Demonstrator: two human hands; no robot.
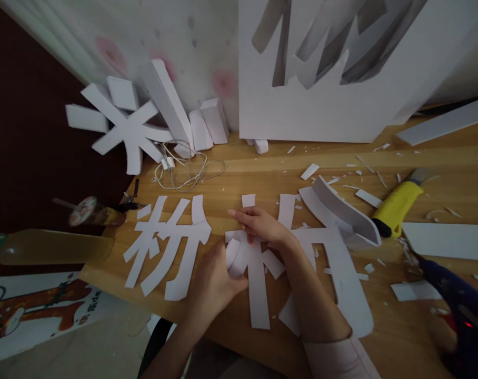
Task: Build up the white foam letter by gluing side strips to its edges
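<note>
My left hand (pixel 215 279) is closed round a small curved piece of white foam board (pixel 233 257). It holds this piece over the left arm of a white foam character (pixel 258 295) lying flat on the table. My right hand (pixel 262 225) is over the upper part of that character, index finger stretched out to the left and the other fingers partly hidden; it grips nothing that I can see. To the right lies another large white foam part (pixel 349 284), with a bent foam strip (pixel 345 210) standing on it. A finished-looking flat foam character (pixel 179 242) lies on the left.
A yellow utility knife (pixel 397 208) and a dark blue glue gun (pixel 456 305) lie at the right among foam scraps. A tangled white cable (pixel 183 171), a star-shaped foam piece (pixel 128 123) and a large cut-out foam sheet (pixel 302 113) are at the back. A bottle (pixel 53 246) and cup (pixel 91 210) stand left.
</note>
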